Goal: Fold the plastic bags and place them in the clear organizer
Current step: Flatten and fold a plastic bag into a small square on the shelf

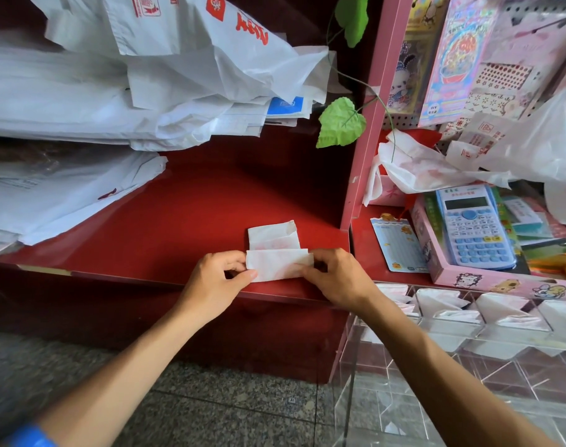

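While a glossy dark red shelf [191, 221] fills the middle of the view, a speckled grey stone floor [210, 411] is seen below its front edge. A small folded white plastic bag [277, 253] is held flat on the shelf near that edge: its left end is pinched by the left hand [215, 279] between thumb and fingers, and its right end is pinched by the right hand [335, 277] in the same way. Stacks of flat white bags [81, 101] are piled along the left of the shelf, some printed in red with characters too distorted to be read. A pink upright panel [369, 124] bounds the shelf on the right, and green artificial leaves [339, 122] hang in front of it. Beyond the panel, a pale blue calculator [475, 227] is laid in a pink box [488, 280] decorated with cartoon animals; its small label cannot be read. Sticker sheets [456, 56] are hung above. Below the box, the clear organizer [469, 337] is set, and folded white bags can be seen in its upper compartments.
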